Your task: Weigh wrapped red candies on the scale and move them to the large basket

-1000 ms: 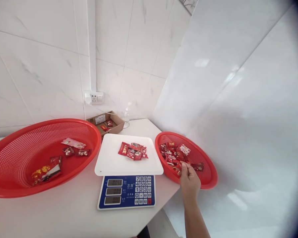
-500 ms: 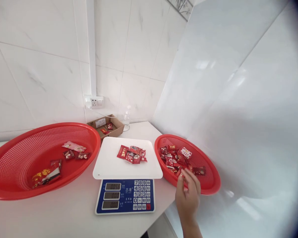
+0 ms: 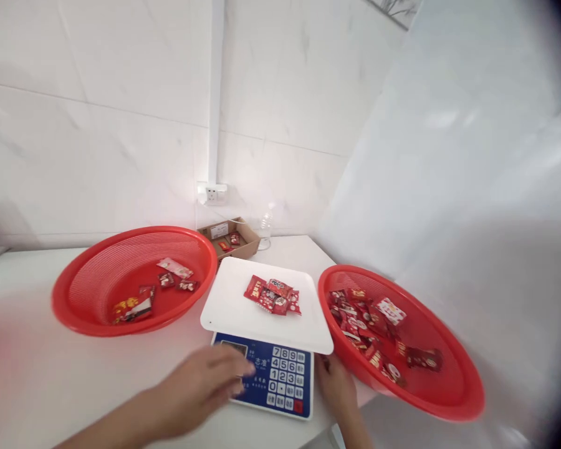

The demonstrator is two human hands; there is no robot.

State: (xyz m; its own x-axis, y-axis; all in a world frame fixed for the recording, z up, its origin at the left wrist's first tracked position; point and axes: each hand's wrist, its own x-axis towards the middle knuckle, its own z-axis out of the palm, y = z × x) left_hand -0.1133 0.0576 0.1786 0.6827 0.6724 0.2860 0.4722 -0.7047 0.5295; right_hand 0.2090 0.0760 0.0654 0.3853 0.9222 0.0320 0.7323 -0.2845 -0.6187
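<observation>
Left hand (image 3: 201, 388) over the digital scale (image 3: 285, 381), fingers loosely spread, nothing held, display mostly hidden; right hand (image 3: 334, 386) at the rim of the red plastic mesh basket (image 3: 467, 402), fingers cut off behind it, grip can't tell; red candy packets (image 3: 271, 297) heaped on white tray (image 3: 227, 305), more in 2nd basket (image 3: 63, 299); cardboard box (image 3: 252, 244) at back of white counter (image 3: 32, 280), by glossy tiled wall (image 3: 121, 125).
</observation>
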